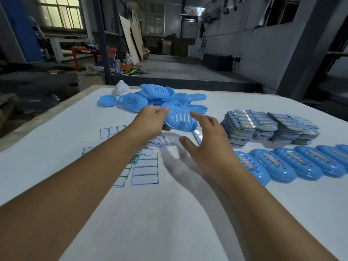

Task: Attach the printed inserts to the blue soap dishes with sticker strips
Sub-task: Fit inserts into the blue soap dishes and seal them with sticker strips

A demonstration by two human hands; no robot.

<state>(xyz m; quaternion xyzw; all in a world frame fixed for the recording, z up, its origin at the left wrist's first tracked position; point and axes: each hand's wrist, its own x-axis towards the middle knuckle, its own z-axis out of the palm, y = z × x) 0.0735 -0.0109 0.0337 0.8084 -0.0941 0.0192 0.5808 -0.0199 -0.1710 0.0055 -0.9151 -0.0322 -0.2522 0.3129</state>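
My left hand (pixel 150 121) grips the left end of a blue slotted soap dish (pixel 179 119) and holds it just above the white table (pixel 150 213). My right hand (pixel 205 140) hovers beside the dish's right end with fingers spread, holding nothing. A pile of loose blue soap dishes (pixel 152 96) lies behind. Stacks of printed inserts (pixel 269 127) sit to the right. Sheets of sticker strips (pixel 145 171) lie under my left forearm. A row of blue dishes with inserts attached (pixel 293 162) runs along the right.
A small white object (pixel 122 87) stands at the table's far edge beside the pile. One printed insert (pixel 197 133) lies flat under the held dish. Beyond the table is a workshop floor with boards and a steel post.
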